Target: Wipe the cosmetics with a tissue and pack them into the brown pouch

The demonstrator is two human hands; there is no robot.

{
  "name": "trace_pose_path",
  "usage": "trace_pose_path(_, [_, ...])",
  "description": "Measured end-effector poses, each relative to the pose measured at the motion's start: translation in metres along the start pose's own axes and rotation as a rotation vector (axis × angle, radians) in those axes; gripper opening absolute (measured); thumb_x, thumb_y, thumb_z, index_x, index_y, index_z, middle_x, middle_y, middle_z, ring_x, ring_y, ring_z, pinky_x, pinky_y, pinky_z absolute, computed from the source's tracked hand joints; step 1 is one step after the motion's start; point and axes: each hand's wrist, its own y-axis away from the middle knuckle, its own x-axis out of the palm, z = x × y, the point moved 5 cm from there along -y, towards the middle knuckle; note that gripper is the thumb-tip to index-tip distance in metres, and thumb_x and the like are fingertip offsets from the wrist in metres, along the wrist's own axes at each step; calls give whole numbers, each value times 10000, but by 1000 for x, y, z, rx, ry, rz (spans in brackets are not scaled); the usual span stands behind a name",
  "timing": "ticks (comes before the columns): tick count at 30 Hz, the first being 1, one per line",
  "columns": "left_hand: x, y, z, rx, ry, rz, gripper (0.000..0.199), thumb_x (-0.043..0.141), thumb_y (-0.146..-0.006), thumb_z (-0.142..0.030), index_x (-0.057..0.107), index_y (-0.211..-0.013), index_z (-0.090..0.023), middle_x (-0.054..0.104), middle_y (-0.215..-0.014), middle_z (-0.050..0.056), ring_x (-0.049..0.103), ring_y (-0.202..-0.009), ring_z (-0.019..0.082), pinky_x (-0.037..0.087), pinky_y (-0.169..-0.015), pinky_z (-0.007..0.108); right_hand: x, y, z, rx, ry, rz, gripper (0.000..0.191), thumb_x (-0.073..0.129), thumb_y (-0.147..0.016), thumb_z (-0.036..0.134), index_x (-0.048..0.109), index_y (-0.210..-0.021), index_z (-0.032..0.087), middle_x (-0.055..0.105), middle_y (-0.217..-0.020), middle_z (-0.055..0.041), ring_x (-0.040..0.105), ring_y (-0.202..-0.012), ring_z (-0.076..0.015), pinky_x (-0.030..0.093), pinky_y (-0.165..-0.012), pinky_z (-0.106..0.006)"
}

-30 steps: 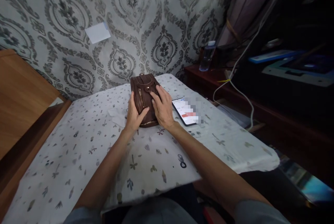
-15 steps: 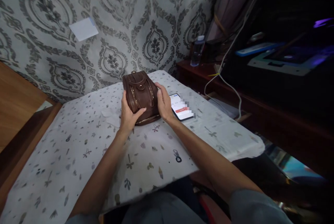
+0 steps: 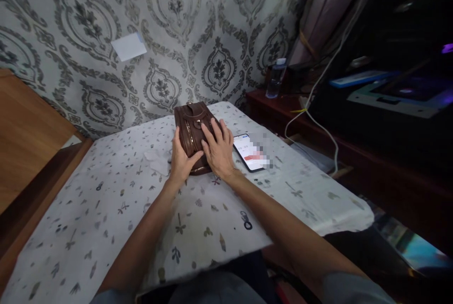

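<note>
A brown leather bag (image 3: pixel 193 127) with gold zippers and a short handle lies on a white patterned cloth (image 3: pixel 134 214). Gripping its left side is my left hand (image 3: pixel 181 162), with the thumb over the front face. My right hand (image 3: pixel 220 153) rests flat on the bag's right part, fingers spread, and covers the zipper there. Just right of that hand lies a phone (image 3: pixel 247 153) with a lit screen, partly pixelated. A crumpled, whitish, thin piece (image 3: pixel 155 161) sits left of the bag.
Behind the table is a patterned wall with a white card (image 3: pixel 129 47) on it. On a dark red desk (image 3: pixel 256 101) to the right stands a clear bottle (image 3: pixel 276 79). A white cable (image 3: pixel 323 129) hangs down there. Wooden furniture (image 3: pixel 33 129) borders the left.
My right hand has gone from the bag's right side onto its top face, fingers now spread. My left hand keeps its hold. The whole view has shifted slightly.
</note>
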Motion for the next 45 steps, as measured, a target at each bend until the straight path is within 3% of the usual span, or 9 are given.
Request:
trace_pose_path(4, [-2, 1, -1, -4, -4, -9, 1001, 758, -790, -350, 145, -1576, -260, 246, -1631, 140, 268, -1511, 309, 229, -1247, 465, 1, 2, 9, -24, 163, 25, 482, 298, -1055, 339, 425, -1516, 287, 384, -1603, -87, 247, -1514, -296, 181, -1189, -602])
trace_pose_path(8, [-12, -3, -1, 16, 59, 107, 906, 709, -835, -380, 176, -1562, -286, 269, -1615, 125, 278, -1503, 309, 244, -1240, 474, 1, 5, 16, -99, 230, 28, 460, 320, -1054, 330, 462, -1491, 303, 407, -1590, -73, 292, -1498, -264, 202, -1192, -554])
trace_pose_path(14, [-34, -46, -5, 8, -8, 111, 615, 619, -867, -311, 404, -1442, -281, 381, -1545, 100, 329, -1468, 282, 307, -1198, 477, 4, 11, 18, -115, 203, -33, 455, 371, -1038, 297, 472, -1480, 264, 406, -1586, -98, 320, -1480, -272, 251, -1172, -530])
trace_pose_path(19, [-27, -92, 0, -55, -80, 72, 419, 641, -789, -251, 599, -1202, -197, 630, -1273, 108, 565, -1231, 261, 422, -1093, 433, 3, 15, 18, -157, 188, -69, 417, 380, -1035, 280, 524, -1424, 243, 439, -1560, -110, 342, -1467, -269, 267, -1163, -523])
trace_pose_path(23, [-29, -109, 2, -51, -115, 18, 159, 619, -818, -301, 657, -923, -188, 710, -966, 62, 654, -959, 227, 491, -953, 394, 2, 15, 17, -153, 172, -63, 417, 375, -1036, 281, 521, -1425, 250, 437, -1563, -106, 349, -1465, -261, 260, -1170, -520])
trace_pose_path(30, [-32, -122, -18, 93, -263, 114, 112, 669, -790, -295, 685, -853, -204, 710, -865, 35, 628, -832, 215, 473, -834, 346, 2, 15, 17, -140, 146, -34, 427, 373, -1035, 280, 517, -1435, 243, 430, -1569, -111, 332, -1474, -269, 241, -1175, -533])
trace_pose_path(35, [-34, -133, -12, 28, -216, 25, 138, 633, -793, -267, 637, -673, -198, 605, -648, -3, 550, -670, 180, 434, -725, 309, 0, 14, 18, -147, 157, -47, 419, 375, -1034, 276, 525, -1424, 242, 441, -1561, -115, 346, -1465, -266, 265, -1158, -532])
trace_pose_path(40, [-31, -134, 0, -19, -110, 15, 169, 577, -806, -321, 651, -743, -183, 619, -680, -4, 550, -673, 168, 412, -648, 268, 0, 13, 18, -136, 137, -25, 421, 383, -1028, 286, 526, -1422, 248, 433, -1565, -110, 336, -1467, -268, 249, -1165, -538])
trace_pose_path(45, [-31, -130, -3, -19, -54, 25, 171, 550, -775, -316, 653, -759, -181, 648, -738, 8, 568, -729, 176, 426, -692, 271, 0, 13, 18, -135, 113, -23, 467, 483, -990, 437, 533, -1402, 223, 422, -1565, -137, 326, -1465, -298, 231, -1172, -552])
